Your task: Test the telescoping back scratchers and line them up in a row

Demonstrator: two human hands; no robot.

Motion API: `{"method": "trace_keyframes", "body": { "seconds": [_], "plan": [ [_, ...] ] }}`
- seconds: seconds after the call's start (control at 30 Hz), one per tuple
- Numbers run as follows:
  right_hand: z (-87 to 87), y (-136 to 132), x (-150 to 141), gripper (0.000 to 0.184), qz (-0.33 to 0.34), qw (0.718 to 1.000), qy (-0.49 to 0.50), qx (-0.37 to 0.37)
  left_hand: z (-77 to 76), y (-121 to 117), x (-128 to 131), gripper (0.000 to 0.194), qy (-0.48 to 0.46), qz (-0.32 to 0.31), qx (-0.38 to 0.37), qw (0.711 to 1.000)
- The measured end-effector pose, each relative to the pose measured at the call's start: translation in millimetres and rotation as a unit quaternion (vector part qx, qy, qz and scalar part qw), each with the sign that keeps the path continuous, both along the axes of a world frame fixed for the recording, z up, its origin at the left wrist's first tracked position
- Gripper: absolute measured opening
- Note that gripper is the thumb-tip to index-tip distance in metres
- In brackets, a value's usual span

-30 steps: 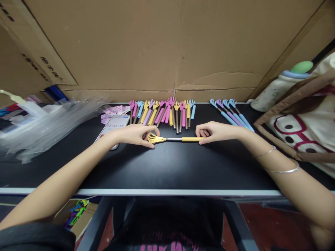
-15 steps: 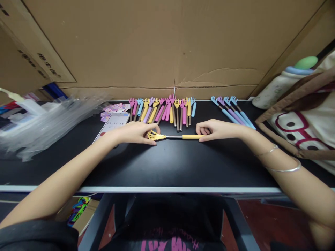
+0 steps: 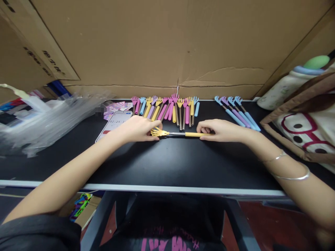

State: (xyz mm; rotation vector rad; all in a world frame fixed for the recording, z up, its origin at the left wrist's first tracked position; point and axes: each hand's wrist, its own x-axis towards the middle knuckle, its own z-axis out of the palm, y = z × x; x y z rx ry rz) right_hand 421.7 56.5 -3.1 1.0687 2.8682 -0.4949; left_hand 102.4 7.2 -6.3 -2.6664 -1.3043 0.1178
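At the left, the clawed end of a yellow back scratcher (image 3: 193,134) is being held by the left hand (image 3: 142,128), fingers curled and thumb drawn in close to the tines. At the other end, the handle tip is pinched by the right hand (image 3: 222,130), nearly closed, its remaining fingers folded under. The scratcher is stretched level between them, low over the middle of the counter (image 3: 167,164); whether the surface is touched cannot be told.

A light piece, by the look of it: stiff along the bare metal shaft (image 3: 177,134), a little springy at the thin plastic tines, which would be bent most easily. The shaft is likely slippery, so the firmest hold is offered by the yellow sleeve and the solid neck of the claw.

Just beyond, a row of mixed-colour scratchers (image 3: 174,114) is laid out, claws pointing far. To the right, a slanted group in blue and purple (image 3: 240,117) is set apart. Near the left wrist a phone (image 3: 117,115) is seen, partly covered by the arm, with pink papers (image 3: 115,106) behind it. Farther left, clear plastic (image 3: 57,118) is heaped; at far right, a bottle (image 3: 278,88) is tilted beside a cloth bag (image 3: 300,130).
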Motion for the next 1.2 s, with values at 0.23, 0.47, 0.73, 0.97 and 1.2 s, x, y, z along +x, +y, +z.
{"method": "trace_keyframes", "body": {
  "seconds": [0.23,0.47,0.73,0.97,1.2],
  "plan": [
    [-11.1,-16,-23,0.025,0.093,0.976,0.037,0.192,1.5,-4,4,0.039,-0.007,-0.066,0.056,0.996],
    [-16.1,-21,-30,0.028,0.134,0.950,0.014,0.282,4.9,-4,0,0.039,-0.039,-0.103,0.107,0.988],
    [-21.6,-19,-31,0.028,0.096,0.952,-0.011,0.290,-7.9,-5,9,0.028,-0.050,-0.108,0.114,0.986],
    [-24.1,-23,-35,0.032,0.070,0.918,0.005,0.389,-23.8,-4,21,0.027,-0.066,-0.101,0.185,0.975],
    [-28.8,-39,-46,0.027,0.084,0.851,0.075,0.513,-32.4,-13,32,0.017,-0.101,-0.123,0.290,0.944]
  ]
}}
